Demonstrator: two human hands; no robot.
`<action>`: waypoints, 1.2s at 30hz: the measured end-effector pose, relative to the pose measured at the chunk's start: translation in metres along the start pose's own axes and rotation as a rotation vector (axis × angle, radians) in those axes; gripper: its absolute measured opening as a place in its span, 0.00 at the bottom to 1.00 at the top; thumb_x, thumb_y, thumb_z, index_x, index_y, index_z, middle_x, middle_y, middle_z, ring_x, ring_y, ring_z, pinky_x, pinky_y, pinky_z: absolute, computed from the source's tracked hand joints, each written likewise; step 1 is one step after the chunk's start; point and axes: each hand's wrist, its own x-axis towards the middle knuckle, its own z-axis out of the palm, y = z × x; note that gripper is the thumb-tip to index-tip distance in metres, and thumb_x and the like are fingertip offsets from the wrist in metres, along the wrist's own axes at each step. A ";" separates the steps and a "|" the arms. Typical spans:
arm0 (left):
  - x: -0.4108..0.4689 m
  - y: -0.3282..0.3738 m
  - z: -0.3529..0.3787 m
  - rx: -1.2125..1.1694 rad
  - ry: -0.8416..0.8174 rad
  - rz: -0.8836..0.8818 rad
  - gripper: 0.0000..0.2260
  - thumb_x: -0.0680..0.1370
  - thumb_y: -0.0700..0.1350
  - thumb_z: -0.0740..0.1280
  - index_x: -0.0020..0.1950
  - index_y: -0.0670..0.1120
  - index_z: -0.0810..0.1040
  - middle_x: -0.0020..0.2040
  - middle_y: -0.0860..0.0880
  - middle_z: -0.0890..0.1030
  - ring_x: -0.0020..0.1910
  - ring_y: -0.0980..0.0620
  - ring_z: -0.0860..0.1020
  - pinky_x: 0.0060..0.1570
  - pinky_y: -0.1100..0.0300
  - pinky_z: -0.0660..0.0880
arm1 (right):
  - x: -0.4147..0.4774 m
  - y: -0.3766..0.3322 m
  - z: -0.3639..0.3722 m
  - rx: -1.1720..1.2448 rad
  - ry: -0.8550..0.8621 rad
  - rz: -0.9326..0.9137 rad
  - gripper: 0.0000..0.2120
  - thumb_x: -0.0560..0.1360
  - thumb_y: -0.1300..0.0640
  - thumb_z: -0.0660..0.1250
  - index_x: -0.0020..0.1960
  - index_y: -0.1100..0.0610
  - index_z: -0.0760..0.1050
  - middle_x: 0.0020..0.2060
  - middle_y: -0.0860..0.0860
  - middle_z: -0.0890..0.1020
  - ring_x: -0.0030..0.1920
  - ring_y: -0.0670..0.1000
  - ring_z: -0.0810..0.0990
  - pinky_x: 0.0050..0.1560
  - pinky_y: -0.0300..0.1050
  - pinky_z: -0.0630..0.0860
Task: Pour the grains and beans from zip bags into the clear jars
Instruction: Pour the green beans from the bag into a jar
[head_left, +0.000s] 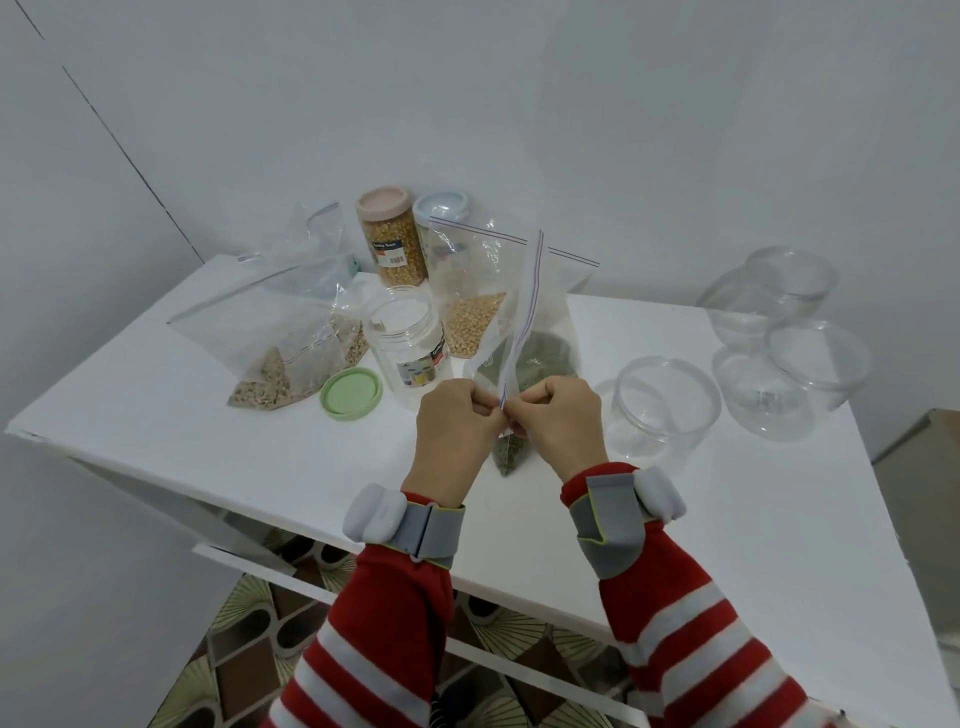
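Together, both hands (511, 421) pinch the zip bag's (540, 338) seal, knuckles up.

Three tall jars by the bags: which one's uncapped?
The front clear jar, mouth open, a green lid lying beside it. The pink-lidded jar and blue-lidded jar behind it are capped.

A clear zip bag of green beans (545, 353) has its red-and-blue zip strip running down toward the near side. The strip's near end is pinched between the left grip (457, 415) and right grip (561, 415). Behind it stands a bag of yellow grains (474, 322), perhaps split peas. A bag of pale flakes (283, 364) slumps at left on the counter (156, 415). An open, empty labelled jar (408, 345) stands upright between these two bags. Wide empty jars (666, 402) sit to the right.
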 end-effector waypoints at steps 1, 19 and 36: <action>0.000 0.001 0.001 0.008 0.004 0.003 0.03 0.69 0.38 0.71 0.37 0.45 0.82 0.32 0.51 0.83 0.35 0.52 0.83 0.44 0.50 0.81 | 0.000 0.000 -0.001 -0.006 -0.002 -0.010 0.09 0.67 0.66 0.72 0.31 0.69 0.78 0.30 0.64 0.81 0.36 0.64 0.81 0.40 0.56 0.81; 0.032 0.042 -0.007 0.033 -0.050 -0.026 0.19 0.79 0.59 0.61 0.59 0.44 0.74 0.48 0.52 0.76 0.51 0.51 0.75 0.50 0.57 0.70 | -0.004 0.023 -0.001 0.126 0.046 0.143 0.15 0.82 0.46 0.58 0.42 0.55 0.71 0.37 0.46 0.74 0.39 0.46 0.72 0.38 0.39 0.67; 0.145 0.102 -0.030 0.409 -0.192 0.208 0.15 0.71 0.38 0.70 0.26 0.40 0.70 0.21 0.49 0.67 0.23 0.47 0.71 0.27 0.61 0.69 | 0.039 0.083 0.032 0.271 0.039 0.653 0.30 0.82 0.41 0.46 0.71 0.63 0.64 0.62 0.60 0.76 0.62 0.62 0.76 0.66 0.60 0.71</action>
